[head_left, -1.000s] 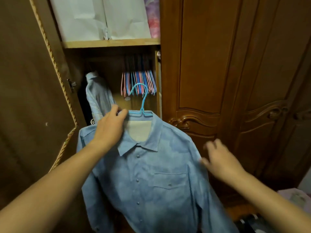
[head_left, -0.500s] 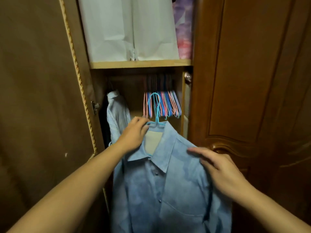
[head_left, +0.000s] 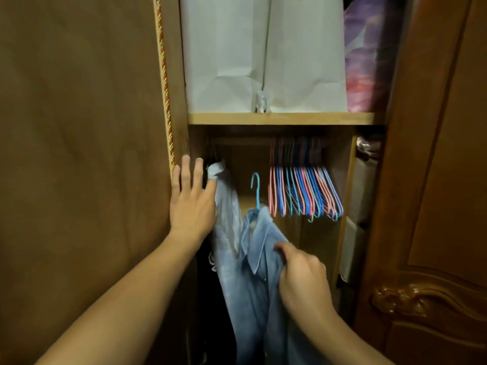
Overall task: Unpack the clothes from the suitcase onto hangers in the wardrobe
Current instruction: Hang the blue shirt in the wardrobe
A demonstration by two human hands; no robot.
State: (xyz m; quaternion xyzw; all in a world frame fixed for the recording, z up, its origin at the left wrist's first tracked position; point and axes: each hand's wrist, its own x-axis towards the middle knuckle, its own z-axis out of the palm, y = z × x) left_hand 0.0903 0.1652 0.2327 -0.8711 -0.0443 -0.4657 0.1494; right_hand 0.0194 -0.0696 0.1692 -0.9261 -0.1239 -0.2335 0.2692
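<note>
Left hand has left the collar, fingers spread against the hung shirt; right hand apparently clutches the blue shirt.

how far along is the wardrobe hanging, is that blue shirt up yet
Done: one pale shirt already hangs at the left of the wardrobe. In hand: the right hand grips the blue shirt, on its blue hanger, whose hook sits below the rail, not yet hooked; the left hand presses the hung shirt aside. Left: hooking it; the suitcase is out of view.
</note>
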